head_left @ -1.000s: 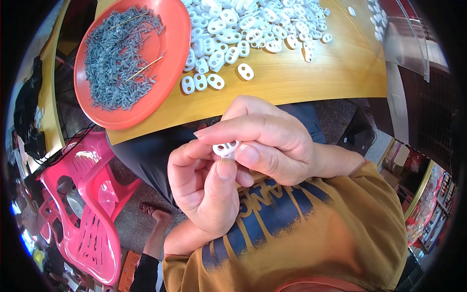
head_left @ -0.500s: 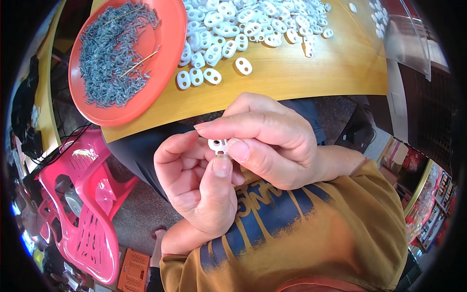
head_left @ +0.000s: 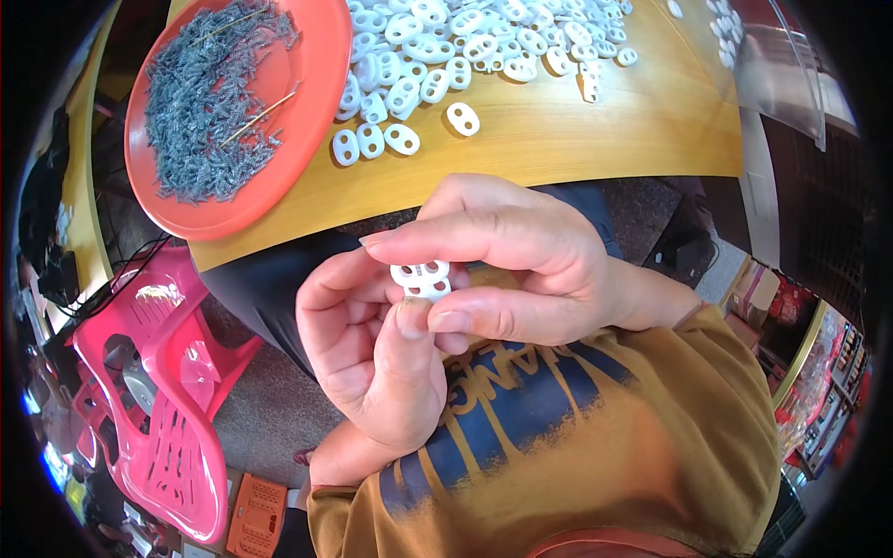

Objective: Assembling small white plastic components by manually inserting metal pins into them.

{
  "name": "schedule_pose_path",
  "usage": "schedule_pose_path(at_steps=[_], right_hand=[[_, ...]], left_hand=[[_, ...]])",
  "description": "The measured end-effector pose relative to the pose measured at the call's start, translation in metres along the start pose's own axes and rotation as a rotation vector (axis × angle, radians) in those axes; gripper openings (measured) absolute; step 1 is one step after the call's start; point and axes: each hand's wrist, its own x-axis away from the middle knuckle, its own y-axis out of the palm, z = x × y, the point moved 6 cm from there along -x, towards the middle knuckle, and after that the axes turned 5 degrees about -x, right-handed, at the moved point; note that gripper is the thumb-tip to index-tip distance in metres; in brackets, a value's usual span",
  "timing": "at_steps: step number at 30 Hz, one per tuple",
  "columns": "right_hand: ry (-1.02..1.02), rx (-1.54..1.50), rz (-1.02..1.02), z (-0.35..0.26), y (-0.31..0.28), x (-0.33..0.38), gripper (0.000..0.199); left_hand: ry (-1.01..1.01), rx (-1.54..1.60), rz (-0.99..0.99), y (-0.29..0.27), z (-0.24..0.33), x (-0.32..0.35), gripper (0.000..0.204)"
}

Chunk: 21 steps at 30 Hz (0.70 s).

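Note:
In front of my chest, both hands hold a small white two-hole plastic cord lock (head_left: pixel 420 273). Two holed sections of it show, one above the other, with a gap between them. My left hand (head_left: pixel 379 358) has its thumb against the lower section and its fingers curled behind. My right hand (head_left: pixel 535 256) comes from the right, index finger across the top and thumb at the lower section's right side. Beyond them, a heap of white two-hole pieces (head_left: pixel 434 86) lies on the wooden table (head_left: pixel 539 139). Grey coil springs (head_left: pixel 200 112) fill much of a red plate (head_left: pixel 321 116).
Two thin sticks lie among the springs. The plate overhangs the table's near left edge. A pink plastic chair (head_left: pixel 177 437) stands at the left, with an orange crate (head_left: pixel 258 514) below it. A clear plastic bin (head_left: pixel 781 70) sits at the table's right end.
My right thumb has moved down and left, uncovering more of the cord lock. Its two sections now show more fully between my fingers. Both hands keep their grip.

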Motion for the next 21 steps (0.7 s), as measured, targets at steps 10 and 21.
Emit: schedule_pose_path(at_steps=[10,21], right_hand=[[-0.019,-0.153,0.007,0.0052,-0.0013,0.0016,0.033],[-0.132,-0.214,0.038,0.0033,0.0011,0.003,0.029]], left_hand=[[-0.041,-0.052,-0.017,-0.0007,-0.0054,0.0017,0.03],[0.076,-0.167,0.008,-0.0014,-0.0077,0.0012,0.024]])
